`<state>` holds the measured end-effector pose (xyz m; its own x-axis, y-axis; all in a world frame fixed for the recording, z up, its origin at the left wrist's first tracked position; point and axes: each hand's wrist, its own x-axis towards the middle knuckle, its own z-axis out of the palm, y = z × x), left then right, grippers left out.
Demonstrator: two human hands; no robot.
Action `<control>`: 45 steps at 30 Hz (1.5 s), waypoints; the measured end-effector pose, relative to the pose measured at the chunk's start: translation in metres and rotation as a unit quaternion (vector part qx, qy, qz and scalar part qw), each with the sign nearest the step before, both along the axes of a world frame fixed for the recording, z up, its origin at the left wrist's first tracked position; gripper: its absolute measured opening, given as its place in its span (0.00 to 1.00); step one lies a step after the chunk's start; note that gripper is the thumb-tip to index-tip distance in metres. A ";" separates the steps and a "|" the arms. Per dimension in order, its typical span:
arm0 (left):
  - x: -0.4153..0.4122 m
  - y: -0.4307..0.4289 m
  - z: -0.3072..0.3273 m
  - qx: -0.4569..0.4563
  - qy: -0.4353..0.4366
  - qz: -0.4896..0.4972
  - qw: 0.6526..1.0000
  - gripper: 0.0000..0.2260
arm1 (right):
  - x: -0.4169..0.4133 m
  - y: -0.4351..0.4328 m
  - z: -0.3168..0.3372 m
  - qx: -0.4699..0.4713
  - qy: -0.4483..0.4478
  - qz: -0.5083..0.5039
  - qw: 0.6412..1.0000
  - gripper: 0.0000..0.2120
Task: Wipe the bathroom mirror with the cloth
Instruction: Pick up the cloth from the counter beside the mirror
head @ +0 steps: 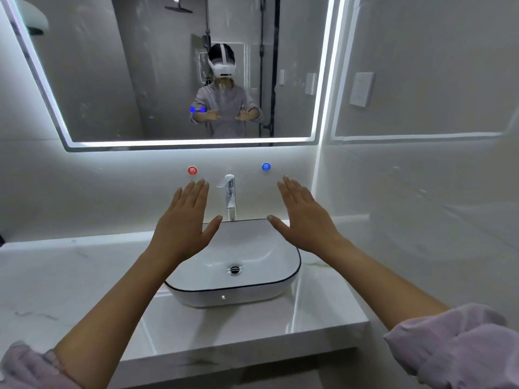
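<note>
On the table (70, 276), a white basin (252, 248) with a black rim sits with a drain (234, 269) in its bottom. Your left grip (182, 226) and right grip (306, 217) hover above it, flat, fingers straight, holding nothing, one either side of the chrome tap (229, 197). The mirror (112, 80) hangs on the wall above, lit round its edge, well apart from both grips. Below it, a red dot (192, 170) reads 热 and a blue dot (266, 166) reads 冷. A switch plate (361, 89) sits on the right wall.
</note>
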<state>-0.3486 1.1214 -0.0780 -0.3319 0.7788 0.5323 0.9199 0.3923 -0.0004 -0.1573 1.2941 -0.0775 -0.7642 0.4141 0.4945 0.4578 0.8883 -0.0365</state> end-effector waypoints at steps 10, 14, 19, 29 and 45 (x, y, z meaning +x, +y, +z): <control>-0.073 0.056 -0.011 0.010 -0.008 -0.001 1.000 0.33 | -0.079 0.054 -0.009 0.002 -0.001 0.008 1.000 0.36; -0.111 0.077 -0.012 0.014 -0.012 -0.005 1.000 0.33 | -0.120 0.076 -0.011 0.000 0.003 0.006 1.000 0.36; -0.159 0.102 -0.009 0.012 -0.016 -0.003 1.000 0.33 | -0.169 0.097 -0.013 -0.020 0.016 -0.005 1.000 0.37; -0.198 0.137 -0.016 -0.006 -0.034 -0.031 0.999 0.33 | -0.199 0.128 -0.019 -0.042 0.015 -0.027 0.999 0.37; -0.167 0.213 -0.048 0.001 -0.098 -0.034 0.995 0.32 | -0.177 0.211 -0.041 -0.062 -0.020 -0.016 0.998 0.36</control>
